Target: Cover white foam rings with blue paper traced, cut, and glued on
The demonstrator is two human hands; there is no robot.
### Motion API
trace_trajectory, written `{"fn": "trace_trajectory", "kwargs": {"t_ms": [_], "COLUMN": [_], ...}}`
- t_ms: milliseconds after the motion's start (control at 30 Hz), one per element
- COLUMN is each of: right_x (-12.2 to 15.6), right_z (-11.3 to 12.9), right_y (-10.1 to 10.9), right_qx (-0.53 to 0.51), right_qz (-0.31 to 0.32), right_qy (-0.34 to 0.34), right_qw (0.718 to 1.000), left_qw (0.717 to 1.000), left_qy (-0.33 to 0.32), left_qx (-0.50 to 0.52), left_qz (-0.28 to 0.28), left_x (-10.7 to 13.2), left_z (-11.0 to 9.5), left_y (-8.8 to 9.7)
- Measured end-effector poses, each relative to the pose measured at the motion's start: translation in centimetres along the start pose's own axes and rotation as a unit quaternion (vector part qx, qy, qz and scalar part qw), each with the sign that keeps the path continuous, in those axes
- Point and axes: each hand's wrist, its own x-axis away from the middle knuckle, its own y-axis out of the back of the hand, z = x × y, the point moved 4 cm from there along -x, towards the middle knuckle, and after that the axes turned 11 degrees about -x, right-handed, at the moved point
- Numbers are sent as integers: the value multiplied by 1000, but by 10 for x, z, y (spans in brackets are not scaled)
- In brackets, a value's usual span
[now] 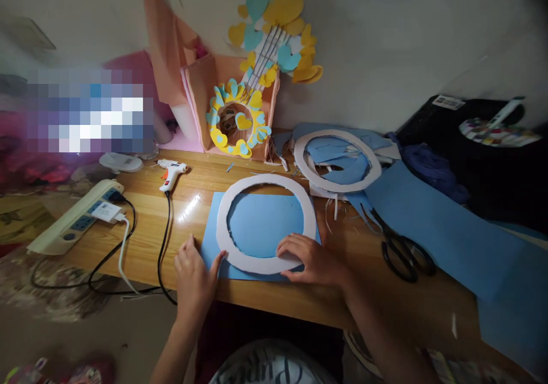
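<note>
A white oval ring (223, 215), cut from card or foam board, lies on a sheet of blue paper (265, 221) at the table's front edge. My right hand (310, 260) pinches the ring's lower right band, fingers over the inner edge and thumb at the outer edge. At the lower left, my left hand (194, 270) rests beside the blue sheet. Its thumb tip touches the ring's outer edge and the fingers stand apart from the thumb, holding nothing. Behind, a second white ring (302, 161) lies on blue paper scraps.
Black-handled scissors (402, 253) lie to the right, beside a large blue sheet (445, 230). A glue gun (172, 173) and a power strip (77, 215) with trailing cords are at left. A yellow-and-blue paper decoration (257, 101) leans at the back wall.
</note>
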Motion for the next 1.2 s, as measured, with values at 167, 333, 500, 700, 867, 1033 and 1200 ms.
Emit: {"fn": "trace_trajectory", "kwargs": {"t_ms": [167, 333, 500, 700, 867, 1033, 1200], "right_x": [12, 52, 100, 103, 76, 63, 54], "right_z": [15, 34, 47, 55, 38, 24, 26], "right_y": [18, 55, 77, 45, -3, -19, -27], "right_qx": [53, 112, 162, 71, -46, -79, -65], "right_qz": [-33, -149, -208, -131, -44, 6, 26], "right_qy": [13, -1, 1, 20, -6, -65, -77], "right_qw": [998, 982, 965, 989, 998, 995, 995], "left_qw": [991, 994, 989, 994, 995, 996, 992], "left_qy": [23, 37, 34, 18, 1, -26, -64], "left_qx": [19, -1, 30, -9, -36, -15, 50], "left_qz": [131, 105, 138, 111, 89, 85, 93], "left_x": [-11, -12, -15, -19, -18, -30, -37], "left_z": [0, 3, 4, 5, 3, 6, 9], "left_y": [-8, -5, -8, -2, -6, -8, -3]}}
